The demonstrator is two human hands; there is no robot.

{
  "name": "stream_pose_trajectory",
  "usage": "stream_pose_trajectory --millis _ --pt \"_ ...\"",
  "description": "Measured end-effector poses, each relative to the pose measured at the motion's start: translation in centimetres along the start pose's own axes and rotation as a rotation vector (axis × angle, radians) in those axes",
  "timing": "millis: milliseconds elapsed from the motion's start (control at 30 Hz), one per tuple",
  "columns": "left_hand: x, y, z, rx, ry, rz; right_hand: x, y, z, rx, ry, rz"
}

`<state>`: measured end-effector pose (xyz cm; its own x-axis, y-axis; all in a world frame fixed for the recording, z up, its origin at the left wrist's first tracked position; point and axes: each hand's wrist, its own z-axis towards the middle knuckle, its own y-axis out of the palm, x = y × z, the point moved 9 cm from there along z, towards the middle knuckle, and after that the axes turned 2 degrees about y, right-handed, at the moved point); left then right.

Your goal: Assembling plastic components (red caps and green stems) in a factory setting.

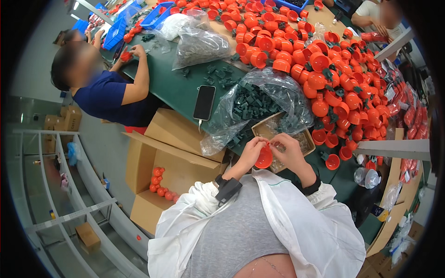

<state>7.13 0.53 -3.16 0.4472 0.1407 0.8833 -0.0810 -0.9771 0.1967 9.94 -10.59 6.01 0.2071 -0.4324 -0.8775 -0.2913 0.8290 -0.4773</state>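
Observation:
Close in front of my body, my left hand [251, 154] is closed on a small orange plastic cup [263, 159], its open mouth turned up toward me. Beside it, the fingers of my right hand [288, 151] are pinched together at the cup's upper edge; whatever is between them is too small to make out. Under and behind both hands stands a shallow cardboard tray [307, 145] of small clear or metallic pieces. Just past the tray, an open clear plastic bag [291, 92] holds many dark green plastic clips [254, 103].
A large heap of orange cups [320, 62] covers the table's far right. A phone [204, 103] with a cable lies left of the bag. An open carton [185, 169] with several orange cups stands at my left. Co-workers [113, 92] work around the green table [174, 78].

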Motion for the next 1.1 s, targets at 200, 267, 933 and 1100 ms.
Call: stream_pose_trajectory --millis 200,267,933,1100 --pt "1.3 -0.5 -1.1 -0.021 0.08 -0.094 -0.7 1.0 0.4 -0.083 -0.008 0.066" --pt "1.5 -0.8 -1.4 -0.024 0.1 -0.111 -1.2 1.1 0.5 -0.069 0.033 0.163" --pt "4.9 -6.4 -5.7 0.105 0.189 -0.426 2.9 9.2 11.2 -0.17 -0.301 -0.631" --pt "5.5 -6.6 -7.0 0.12 0.235 -0.468 3.7 5.1 10.1 -0.153 0.055 -0.127"
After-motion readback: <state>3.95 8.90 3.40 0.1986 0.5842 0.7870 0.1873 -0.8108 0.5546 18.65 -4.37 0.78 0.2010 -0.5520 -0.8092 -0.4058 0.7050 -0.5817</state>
